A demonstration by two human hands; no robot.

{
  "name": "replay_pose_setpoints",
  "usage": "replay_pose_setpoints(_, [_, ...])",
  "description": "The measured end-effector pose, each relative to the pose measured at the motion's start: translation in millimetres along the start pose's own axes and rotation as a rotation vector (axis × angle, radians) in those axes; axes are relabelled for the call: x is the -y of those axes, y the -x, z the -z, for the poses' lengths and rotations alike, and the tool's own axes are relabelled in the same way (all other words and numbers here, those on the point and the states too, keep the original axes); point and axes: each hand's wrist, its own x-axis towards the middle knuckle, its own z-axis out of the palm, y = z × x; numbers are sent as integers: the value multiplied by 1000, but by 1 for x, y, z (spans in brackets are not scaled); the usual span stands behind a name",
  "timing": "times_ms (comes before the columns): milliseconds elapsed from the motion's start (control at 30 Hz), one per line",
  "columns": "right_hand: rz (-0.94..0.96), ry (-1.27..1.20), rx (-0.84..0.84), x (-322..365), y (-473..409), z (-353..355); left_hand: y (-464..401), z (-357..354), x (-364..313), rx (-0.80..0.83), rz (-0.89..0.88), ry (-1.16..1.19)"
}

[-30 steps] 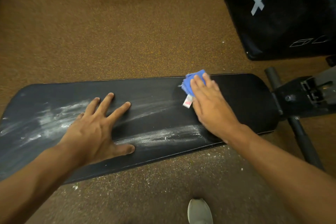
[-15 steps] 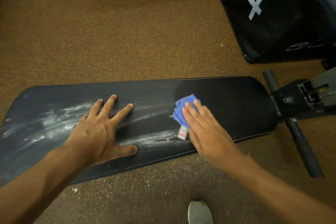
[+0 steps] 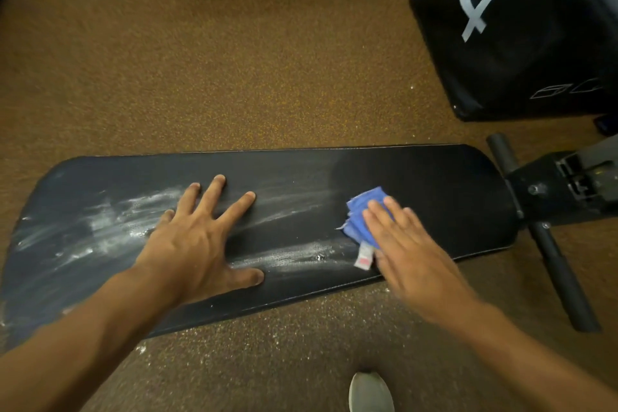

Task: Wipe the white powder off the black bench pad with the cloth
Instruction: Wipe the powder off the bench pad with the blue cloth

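The blue cloth [image 3: 363, 215] is being pressed flat under the open right hand [image 3: 406, 246]; honestly, longer overlapping strokes toward the powder streak [image 3: 294, 256] are being called for, while the bench pad [image 3: 434, 177] is being steadied by the splayed left hand [image 3: 197, 241].

Your right hand [image 3: 409, 254] pressed the blue cloth [image 3: 363, 219] flat on the black bench pad [image 3: 434, 184]. Left hand [image 3: 197, 237] lay splayed mid-pad. White powder [image 3: 294, 256] streaked between them and farther left.
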Motion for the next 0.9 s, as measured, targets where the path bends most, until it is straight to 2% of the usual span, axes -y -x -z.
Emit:
replay_pose_setpoints(100, [-252,-39,-59,-14,-33,-1,0,-1,0,23,1,0])
replay_pose_setpoints(167, [-341,-104,-102,9,-56,-3,0,-1,-1,17,-1,5])
replay_pose_setpoints(200, [-297,-123,-106,25,-59,-5,0,-1,-1,14,0,3])
replay_pose_setpoints(267, [-95,-81,-50,49,-44,-10,0,1,0,19,6,1])
replay_pose_setpoints(333, [80,-13,-1,47,-19,-8,0,3,-1,33,11,-8])
replay_pose_setpoints(367, [108,-3,-1,36,-12,-6,0,4,-2,38,13,-15])
replay_pose_setpoints(400, [81,-6,-8,24,-11,-3,0,4,-2,41,13,-19])
replay_pose_setpoints(533, [-238,-105,-62,11,-57,0,0,1,-2,35,7,-12])
replay_pose_setpoints(600, [-207,-111,-87,38,-67,-3,0,2,-2,27,10,-1])
replay_pose_setpoints(667, [-7,-28,-34,58,-47,-7,1,3,-1,33,17,1])
replay_pose_setpoints(733, [131,8,10,50,-20,-4,1,5,-2,32,21,2])
replay_pose_setpoints(800, [77,-3,2,26,-15,-2,2,5,-2,21,17,-2])
replay_pose_setpoints(900, [-183,-65,-51,13,-44,-1,2,3,-1,9,11,2])
